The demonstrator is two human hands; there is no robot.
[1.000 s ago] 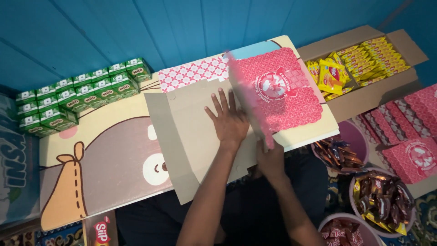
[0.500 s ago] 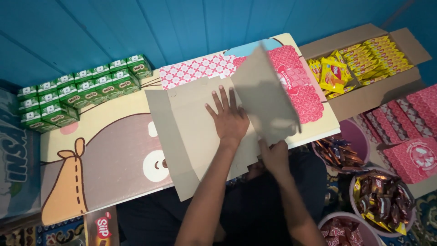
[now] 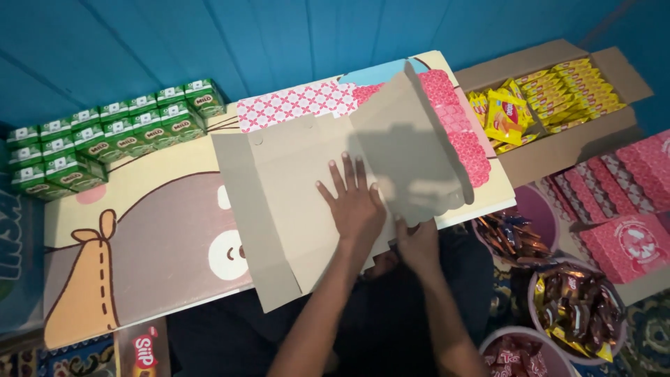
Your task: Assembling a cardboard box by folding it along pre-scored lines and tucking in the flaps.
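Cardboard, a flat die-cut box blank [image 3: 293,202] with a pink patterned outer face, lies brown side up across the middle of the frame on a low table top [image 3: 146,230] printed with a cartoon animal. The left hand [image 3: 352,202] lies open, palm down and fingers spread, pressing the centre panel flat. The right hand [image 3: 419,244], at the blank's lower edge just right of centre, pinches the base of the raised right panel [image 3: 412,150], which stands tilted up and casts a shadow; its exact grip is partly hidden. Risks as I judge them: the blank overhangs the table's near edge, so if the left palm lifts or slides, the sheet could skid toward the person's lap; the raised panel could crease off its score line if it is pushed unevenly from 1 corner; and a swinging flap could knock the yellow snack packets [image 3: 537,98] in the open carton at the upper right. Green drink cartons [image 3: 105,136] at the upper left and bowls of wrapped sweets [image 3: 576,307] at the lower right sit well apart from the fold.
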